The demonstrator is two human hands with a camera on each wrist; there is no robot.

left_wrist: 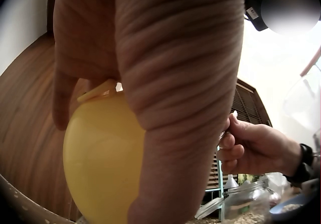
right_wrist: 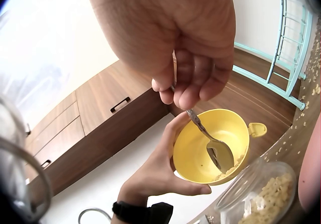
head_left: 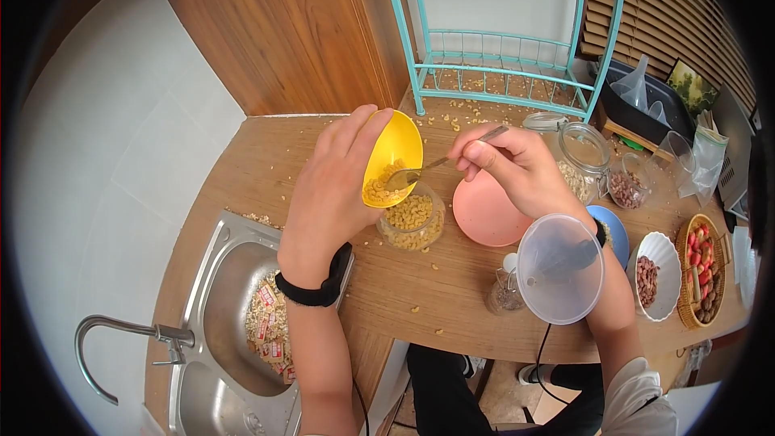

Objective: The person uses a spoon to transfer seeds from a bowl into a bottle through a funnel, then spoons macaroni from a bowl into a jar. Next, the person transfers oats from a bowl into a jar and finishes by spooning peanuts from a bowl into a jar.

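Observation:
My left hand grips a small yellow bowl and holds it tilted, its low lip close over an open glass jar. Elbow macaroni lies along the bowl's lower side, and the jar holds more of it. Between thumb and fingers, my right hand pinches a metal spoon whose head is inside the bowl. The right wrist view shows the bowl's tab handle on the side away from my left wrist. Beneath my right hand sits a pink bowl.
A steel sink at left holds oats and red packets. Behind stands a turquoise rack with scattered macaroni around it. At right are a clip-top jar, a white bowl, a basket and a translucent plastic vessel overlapping my forearm.

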